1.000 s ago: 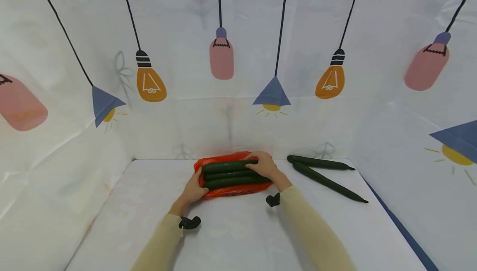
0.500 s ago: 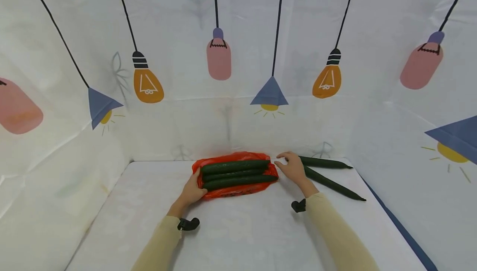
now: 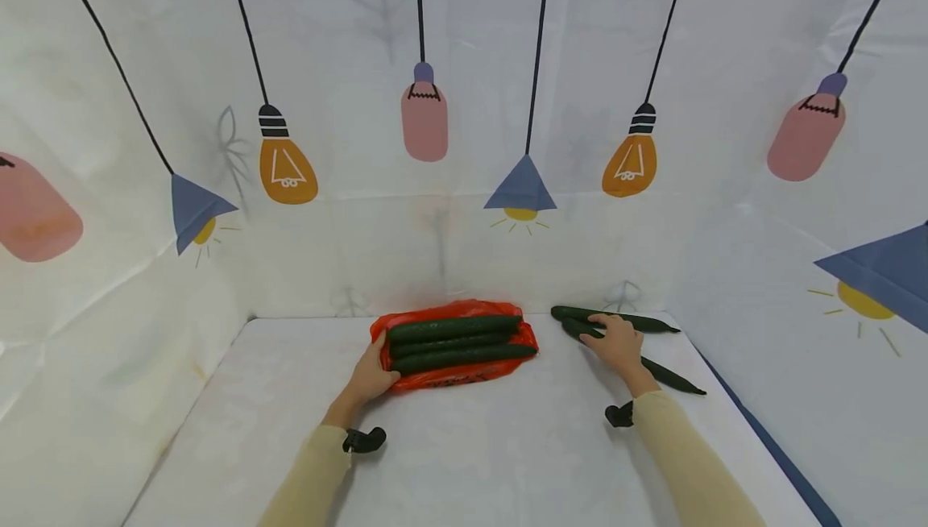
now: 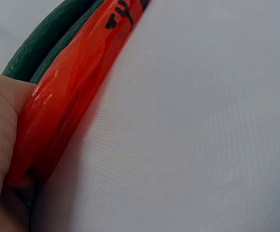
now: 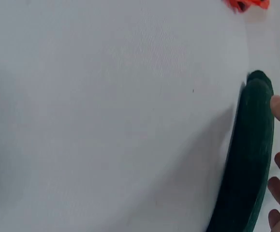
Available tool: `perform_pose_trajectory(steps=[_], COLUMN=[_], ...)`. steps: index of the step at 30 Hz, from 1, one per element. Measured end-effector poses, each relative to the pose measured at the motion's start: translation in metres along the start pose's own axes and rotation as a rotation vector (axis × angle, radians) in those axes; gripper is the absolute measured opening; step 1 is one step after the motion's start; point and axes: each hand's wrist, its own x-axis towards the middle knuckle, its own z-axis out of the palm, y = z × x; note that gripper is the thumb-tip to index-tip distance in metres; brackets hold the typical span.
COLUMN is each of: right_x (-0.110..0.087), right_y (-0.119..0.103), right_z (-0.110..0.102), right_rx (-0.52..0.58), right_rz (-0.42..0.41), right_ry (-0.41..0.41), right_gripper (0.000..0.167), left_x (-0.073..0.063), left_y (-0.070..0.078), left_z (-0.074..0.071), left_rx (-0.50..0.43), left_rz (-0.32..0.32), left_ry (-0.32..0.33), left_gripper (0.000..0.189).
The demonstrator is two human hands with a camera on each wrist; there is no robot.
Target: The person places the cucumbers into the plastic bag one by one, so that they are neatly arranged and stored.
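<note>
My left hand (image 3: pixel 371 374) grips the left end of a red plastic bag (image 3: pixel 435 382). In the left wrist view the thumb presses over the edge of the bag (image 4: pixel 67 96). Several dark green cucumbers (image 3: pixel 457 327) lie side by side in the bag, their upper sides exposed. My right hand (image 3: pixel 619 347) is over two loose cucumbers at the right, fingers apart. It covers the middle of the front loose cucumber (image 3: pixel 674 378); the back one (image 3: pixel 648 324) lies just beyond. In the right wrist view the fingers are spread beside a cucumber (image 5: pixel 248 135); whether they touch it I cannot tell.
The things lie on a white-covered table (image 3: pixel 471 454) against a white back wall (image 3: pixel 377 261) printed with hanging lamps. A dark blue strip (image 3: pixel 768 430) runs along the table's right edge. A black wrist camera (image 3: pixel 366 440) sits at the left wrist.
My right hand has let go of the cucumbers in the bag and moved right, over the loose cucumbers. My left hand has stayed on the bag's left end.
</note>
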Motion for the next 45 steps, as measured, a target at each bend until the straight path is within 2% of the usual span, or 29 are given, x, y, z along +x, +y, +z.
perform_pose_trajectory(steps=[5, 10, 19, 22, 25, 30, 34, 39, 45], right_x=[-0.002, -0.006, -0.022, -0.024, -0.024, -0.018, -0.021, -0.021, -0.018], right_y=[0.010, 0.020, 0.039, 0.041, 0.043, 0.044, 0.048, 0.045, 0.032], right_z=[-0.004, 0.000, 0.003, 0.003, 0.003, 0.005, 0.006, 0.003, 0.000], right_rx=[-0.005, 0.009, -0.026, -0.026, -0.024, 0.009, 0.012, 0.024, 0.110], right_rz=[0.055, 0.080, 0.134, 0.151, 0.129, 0.069, 0.056, 0.050, -0.013], right_ry=[-0.034, -0.063, -0.064, -0.079, -0.084, -0.032, -0.010, -0.027, -0.060], right_gripper=[0.049, 0.049, 0.048, 0.048, 0.046, 0.040, 0.039, 0.038, 0.038], left_x=[0.003, 0.002, -0.003, -0.003, -0.002, -0.002, -0.002, -0.002, -0.001], left_y=[0.003, 0.005, 0.001, 0.000, -0.001, -0.001, 0.000, -0.001, 0.000], left_z=[-0.004, -0.006, 0.002, 0.003, 0.003, -0.001, 0.002, 0.002, 0.001], left_rx=[-0.033, -0.025, -0.018, -0.022, -0.019, -0.022, -0.040, -0.028, -0.030], left_rz=[0.000, -0.031, -0.031, -0.013, -0.010, -0.017, -0.014, -0.017, -0.024], left_ry=[0.003, -0.015, -0.032, -0.025, -0.024, -0.016, -0.009, -0.013, -0.007], left_gripper=[0.096, 0.095, 0.097, 0.097, 0.097, 0.096, 0.096, 0.097, 0.097])
